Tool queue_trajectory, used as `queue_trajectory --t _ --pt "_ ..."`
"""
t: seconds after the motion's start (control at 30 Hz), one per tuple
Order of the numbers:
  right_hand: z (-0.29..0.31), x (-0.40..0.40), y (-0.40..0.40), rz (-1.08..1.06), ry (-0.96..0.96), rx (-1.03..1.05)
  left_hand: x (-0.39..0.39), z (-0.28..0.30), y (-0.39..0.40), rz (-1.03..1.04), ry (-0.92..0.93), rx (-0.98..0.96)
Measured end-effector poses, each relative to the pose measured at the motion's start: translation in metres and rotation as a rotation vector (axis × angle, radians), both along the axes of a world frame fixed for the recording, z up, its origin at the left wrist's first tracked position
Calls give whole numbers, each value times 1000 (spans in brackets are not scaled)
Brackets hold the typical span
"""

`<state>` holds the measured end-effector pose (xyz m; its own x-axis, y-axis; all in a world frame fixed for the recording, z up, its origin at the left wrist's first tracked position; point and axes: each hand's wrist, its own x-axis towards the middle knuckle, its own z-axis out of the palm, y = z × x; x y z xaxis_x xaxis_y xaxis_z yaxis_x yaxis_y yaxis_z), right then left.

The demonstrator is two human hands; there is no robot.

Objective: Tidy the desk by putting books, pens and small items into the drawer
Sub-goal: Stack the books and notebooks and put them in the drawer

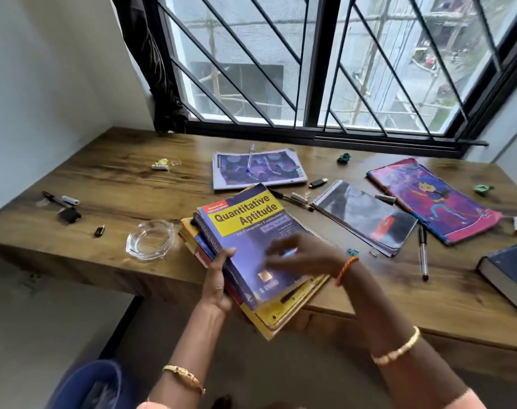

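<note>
A tall window (325, 60) with black diagonal bars and a dark frame fills the back wall, pale plaster walls closing in on either side. Below it runs the bench (118, 184), a thick slab of brown wood with a streaked, knotty grain. At its front edge sits a stack of books (251, 261), worn paperbacks overhanging the edge; the top one has a glossy purple cover with a yellow title band. The left hand (217, 278) grips the stack's left side, thumb over the top cover and fingers curled underneath. The right hand (298, 255) lies on that cover with fingers spread, blurred; whether it holds something small I cannot tell. Further right lie a pink illustrated notebook (434, 199), a black spiral-bound pad (366, 216) and the corner of a thick navy hardback (508, 270). Behind the stack a purple patterned notebook (258, 169) lies flat with a blue pen (250, 157) across it. A clear glass ashtray (151, 239), heavy and faceted, sits just left of the stack. A black marker (422, 252) lies near the pad, and a black USB stick (318, 183) rests between the 2 notebooks.
</note>
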<state>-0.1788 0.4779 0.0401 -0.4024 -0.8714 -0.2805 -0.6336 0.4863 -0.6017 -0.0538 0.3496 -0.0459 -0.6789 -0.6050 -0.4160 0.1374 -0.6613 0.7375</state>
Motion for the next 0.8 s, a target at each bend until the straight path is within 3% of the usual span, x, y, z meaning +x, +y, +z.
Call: queue_trajectory --t 0.1,0.2,0.4,0.5,0.63,0.73,0.8 --pt "-12 -50 5 -395 32 -55 1 -2 0 -36 25 -36" --pt "-28 -66 -3 -420 -138 47 -3 -3 -3 -70 56 -79" --pt "-46 -80 0 -518 -279 -193 -33 10 -14 -224 47 -65" --pt "-63 -93 7 -589 -255 -265 -48 14 -21 -286 -138 -185" --pt "-71 -101 9 -629 -284 -333 -62 27 -36 -344 -476 -626" --pt "-85 -111 7 -642 -314 -339 -62 33 -57 -614 -893 -903" --pt "-87 -109 4 -690 -328 -318 -64 37 -65 -679 -1151 -1089"
